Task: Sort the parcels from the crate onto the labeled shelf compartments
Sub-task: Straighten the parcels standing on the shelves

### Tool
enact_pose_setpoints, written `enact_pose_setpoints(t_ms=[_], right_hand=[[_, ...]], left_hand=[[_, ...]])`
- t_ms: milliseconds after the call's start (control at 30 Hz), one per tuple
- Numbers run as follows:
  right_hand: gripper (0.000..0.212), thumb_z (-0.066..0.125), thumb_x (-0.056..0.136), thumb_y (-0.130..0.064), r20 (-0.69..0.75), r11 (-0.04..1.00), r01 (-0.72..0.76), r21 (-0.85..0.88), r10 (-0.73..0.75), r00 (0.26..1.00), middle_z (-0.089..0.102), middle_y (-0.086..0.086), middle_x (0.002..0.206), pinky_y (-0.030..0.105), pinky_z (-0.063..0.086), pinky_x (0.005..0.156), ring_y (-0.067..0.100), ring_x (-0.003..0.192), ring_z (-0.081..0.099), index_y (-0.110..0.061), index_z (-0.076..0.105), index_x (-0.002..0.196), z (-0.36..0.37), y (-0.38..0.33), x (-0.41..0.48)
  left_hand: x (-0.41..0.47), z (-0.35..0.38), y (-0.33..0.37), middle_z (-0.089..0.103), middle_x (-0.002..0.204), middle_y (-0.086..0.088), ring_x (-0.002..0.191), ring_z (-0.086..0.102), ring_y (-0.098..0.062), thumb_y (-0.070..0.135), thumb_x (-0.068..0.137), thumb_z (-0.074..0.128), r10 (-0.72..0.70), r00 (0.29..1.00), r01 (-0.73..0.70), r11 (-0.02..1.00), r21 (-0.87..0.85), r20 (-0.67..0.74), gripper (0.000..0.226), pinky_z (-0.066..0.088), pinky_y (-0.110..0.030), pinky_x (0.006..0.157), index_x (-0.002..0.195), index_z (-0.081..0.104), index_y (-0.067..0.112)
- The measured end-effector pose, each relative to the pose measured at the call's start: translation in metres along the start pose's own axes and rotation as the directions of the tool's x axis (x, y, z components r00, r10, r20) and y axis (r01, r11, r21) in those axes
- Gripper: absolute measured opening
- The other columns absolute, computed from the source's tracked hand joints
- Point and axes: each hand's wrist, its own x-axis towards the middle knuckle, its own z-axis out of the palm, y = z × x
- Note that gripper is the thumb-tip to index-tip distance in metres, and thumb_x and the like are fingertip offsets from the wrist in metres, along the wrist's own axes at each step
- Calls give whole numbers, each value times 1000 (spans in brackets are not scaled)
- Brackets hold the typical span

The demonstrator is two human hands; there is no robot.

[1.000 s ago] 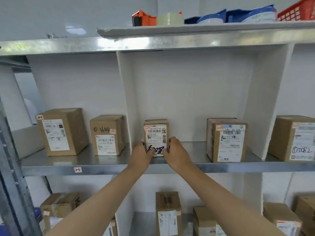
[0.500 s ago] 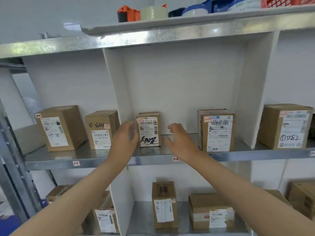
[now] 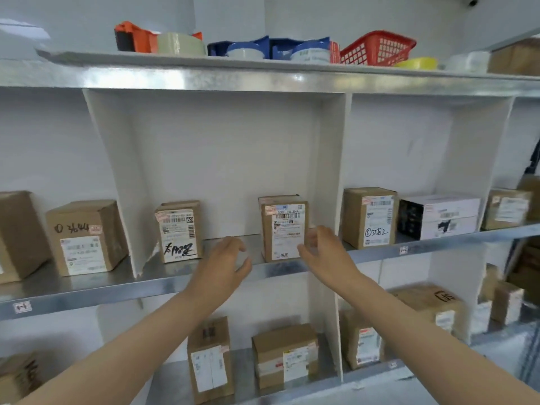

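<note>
Parcel (image 3: 178,231) with the scrawl stands released on the shelf (image 3: 87,287). Left hand (image 3: 225,258) and right hand (image 3: 323,252) have moved right of it, fingers apart and empty, flanking a second parcel (image 3: 284,228); that placement looks done.

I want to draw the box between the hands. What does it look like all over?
It is a brown cardboard parcel, closed, standing upright on the metal shelf in the middle compartment. A white label with a barcode covers most of its front. Fingers of the right hand overlap its right edge; contact is unclear. The left hand hovers apart.
</note>
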Motion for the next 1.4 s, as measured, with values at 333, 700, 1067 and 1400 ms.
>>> enact_pose_setpoints(t_ms=[333,700,1067,1400], right_hand=[[40,56,96,-36,36,999,-13,36,12,999,50,10,127,46,51,97,28,118,54,-10,46,125,15,31,45],[52,73,87,-22,57,990,91,110,-98,994,36,8,131,35,51,89,25,116,50,-6,42,125,22,66,96],[42,60,93,-11,141,970,170,171,-195,970,34,10,134,34,48,97,26,123,45,-6,40,130,26,88,103],[35,51,95,-14,143,926,326,188,-354,924,45,6,133,36,46,92,23,118,49,-9,43,128,-27,85,66]], left_hand=[[55,39,33,61,121,-13,109,57,-27,39,95,60,-382,922,384,923,-25,61,45,41,-30,83,122,58,3],[88,99,68,62,118,7,104,57,-11,33,86,71,-541,839,528,791,-309,51,48,42,-24,85,129,54,17],[103,106,63,60,130,-6,117,59,-24,27,92,67,-622,782,605,771,-200,-32,50,48,-32,92,134,50,5],[79,70,117,62,118,-5,109,60,-20,11,95,59,-428,875,403,903,-149,-227,24,45,-27,90,118,57,6]])
